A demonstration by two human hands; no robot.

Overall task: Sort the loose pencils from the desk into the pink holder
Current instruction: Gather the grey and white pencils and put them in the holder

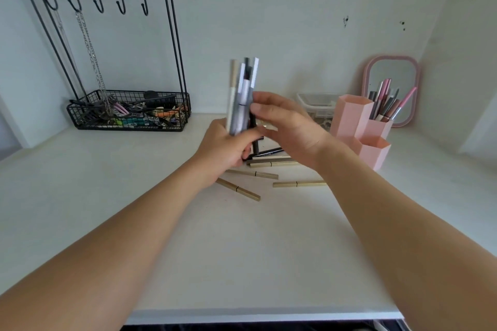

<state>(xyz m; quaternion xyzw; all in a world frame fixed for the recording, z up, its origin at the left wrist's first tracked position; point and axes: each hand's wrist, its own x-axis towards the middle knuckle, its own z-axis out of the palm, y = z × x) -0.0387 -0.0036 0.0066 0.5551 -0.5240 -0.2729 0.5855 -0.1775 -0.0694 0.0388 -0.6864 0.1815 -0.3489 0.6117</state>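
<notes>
Desk [107, 196] layout: wire rack [129, 110] at rear left; holder [360, 126] at rear right, mirror [390, 88] behind it, container [317, 103] to its left. Loose pencils [269, 172] lie mid-desk, below the hands [269, 131], which raise a bundle [242, 97] upright.

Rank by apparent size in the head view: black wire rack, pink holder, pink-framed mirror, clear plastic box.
1. black wire rack
2. pink holder and pink-framed mirror: look alike, unranked
3. clear plastic box, partly hidden

The holder [360, 126] is pink, the desk [107, 196] white. Loose pencils [298, 184] are gold; the rack [107, 35] is black.
</notes>
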